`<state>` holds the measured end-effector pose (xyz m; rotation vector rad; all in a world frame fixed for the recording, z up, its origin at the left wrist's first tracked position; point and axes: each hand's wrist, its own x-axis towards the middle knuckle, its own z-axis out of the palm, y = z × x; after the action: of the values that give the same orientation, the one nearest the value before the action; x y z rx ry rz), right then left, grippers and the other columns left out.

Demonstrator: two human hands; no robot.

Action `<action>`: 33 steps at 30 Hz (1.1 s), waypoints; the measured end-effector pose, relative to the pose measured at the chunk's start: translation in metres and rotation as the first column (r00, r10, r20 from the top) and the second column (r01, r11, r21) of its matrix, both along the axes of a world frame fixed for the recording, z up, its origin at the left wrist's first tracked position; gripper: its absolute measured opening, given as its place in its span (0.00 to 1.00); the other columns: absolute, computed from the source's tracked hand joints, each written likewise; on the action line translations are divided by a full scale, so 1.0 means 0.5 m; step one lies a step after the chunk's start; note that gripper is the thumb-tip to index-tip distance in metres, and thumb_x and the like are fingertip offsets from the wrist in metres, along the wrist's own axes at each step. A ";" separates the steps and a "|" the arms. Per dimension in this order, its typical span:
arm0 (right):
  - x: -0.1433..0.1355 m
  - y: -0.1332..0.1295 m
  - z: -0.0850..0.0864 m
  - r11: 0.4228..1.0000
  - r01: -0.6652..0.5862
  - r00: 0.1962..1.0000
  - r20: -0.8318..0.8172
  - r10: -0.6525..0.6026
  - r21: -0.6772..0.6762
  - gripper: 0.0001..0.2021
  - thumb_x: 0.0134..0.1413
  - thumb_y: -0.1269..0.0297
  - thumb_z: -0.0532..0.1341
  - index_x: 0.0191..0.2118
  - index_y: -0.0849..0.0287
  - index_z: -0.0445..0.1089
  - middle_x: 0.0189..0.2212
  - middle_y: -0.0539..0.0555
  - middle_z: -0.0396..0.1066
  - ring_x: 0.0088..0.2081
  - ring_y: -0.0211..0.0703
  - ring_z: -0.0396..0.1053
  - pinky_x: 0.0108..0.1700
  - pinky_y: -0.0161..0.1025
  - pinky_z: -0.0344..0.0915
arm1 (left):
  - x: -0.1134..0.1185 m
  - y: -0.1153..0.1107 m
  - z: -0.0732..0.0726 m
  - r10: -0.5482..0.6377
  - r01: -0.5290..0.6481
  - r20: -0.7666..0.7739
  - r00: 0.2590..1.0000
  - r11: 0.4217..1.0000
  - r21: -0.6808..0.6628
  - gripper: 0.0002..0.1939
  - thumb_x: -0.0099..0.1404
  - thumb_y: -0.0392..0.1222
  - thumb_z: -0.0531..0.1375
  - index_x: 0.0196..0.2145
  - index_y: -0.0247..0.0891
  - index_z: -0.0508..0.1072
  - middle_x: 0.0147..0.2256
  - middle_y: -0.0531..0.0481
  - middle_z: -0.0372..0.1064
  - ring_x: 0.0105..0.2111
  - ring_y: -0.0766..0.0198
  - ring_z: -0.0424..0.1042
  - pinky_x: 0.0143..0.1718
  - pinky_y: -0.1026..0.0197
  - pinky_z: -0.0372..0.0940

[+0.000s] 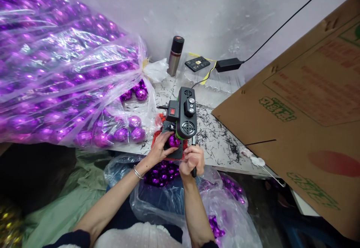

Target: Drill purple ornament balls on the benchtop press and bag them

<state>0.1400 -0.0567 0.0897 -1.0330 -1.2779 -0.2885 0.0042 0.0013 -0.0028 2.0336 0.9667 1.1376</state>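
A small black bench machine (186, 109) with round vents and a red switch stands near the table's front edge. My left hand (161, 148) grips a shiny purple ball (174, 141) between thumb and fingers, under the front end of the machine. The ball sits over a dark base plate (174, 153), partly hidden by my hand. My right hand (194, 160) is wrapped round a lever with a black handle (194, 172) on the machine's right side. Red material (185, 144) shows beneath the base.
A large clear bag of purple balls (70, 79) fills the left. Behind the machine stand a flask (176, 56), a black panel (197, 64) and a power adapter (229, 64). A cardboard box (298, 105) leans in at right. Black bristly scraps (219, 132) litter the table. More purple balls (161, 175) lie in plastic at my lap.
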 end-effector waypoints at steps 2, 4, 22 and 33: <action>-0.002 0.001 -0.002 1.000 0.002 1.000 -0.013 -0.002 0.002 0.20 0.78 0.68 0.48 0.30 0.52 0.63 0.27 0.46 0.69 0.27 0.38 0.69 0.40 0.44 0.73 | 0.002 -0.001 -0.002 0.008 -0.008 0.003 1.000 1.000 -0.003 0.33 0.74 0.55 0.71 0.70 0.44 0.70 0.64 0.35 0.77 0.65 0.43 0.78 0.67 0.38 0.72; -0.003 0.002 -0.004 1.000 -0.002 1.000 -0.021 0.003 0.014 0.20 0.78 0.68 0.48 0.30 0.53 0.64 0.28 0.46 0.69 0.27 0.37 0.69 0.41 0.43 0.73 | 0.004 -0.003 -0.003 0.014 -0.014 0.000 1.000 1.000 -0.014 0.33 0.74 0.54 0.70 0.70 0.44 0.70 0.63 0.36 0.77 0.65 0.43 0.77 0.67 0.38 0.72; -0.001 0.009 -0.030 0.999 -0.010 0.997 -0.075 0.013 0.032 0.19 0.79 0.63 0.50 0.30 0.52 0.63 0.26 0.45 0.66 0.26 0.38 0.69 0.40 0.46 0.73 | 0.012 0.000 -0.001 0.018 -0.019 -0.016 1.000 0.998 -0.052 0.33 0.72 0.54 0.72 0.68 0.42 0.72 0.63 0.34 0.78 0.65 0.41 0.77 0.68 0.36 0.71; 0.008 0.001 0.050 0.996 -0.075 0.992 -0.102 0.071 -0.038 0.20 0.77 0.67 0.53 0.27 0.52 0.63 0.25 0.46 0.68 0.26 0.37 0.70 0.31 0.39 0.65 | 0.009 0.013 0.018 -0.014 0.014 -0.019 1.000 1.000 -0.011 0.32 0.72 0.53 0.72 0.67 0.41 0.72 0.61 0.34 0.79 0.63 0.41 0.79 0.65 0.36 0.74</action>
<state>0.1442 -0.0564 0.1145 -1.0214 -1.2318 -0.1524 0.0089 0.0079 0.0065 2.0435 0.9646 1.1053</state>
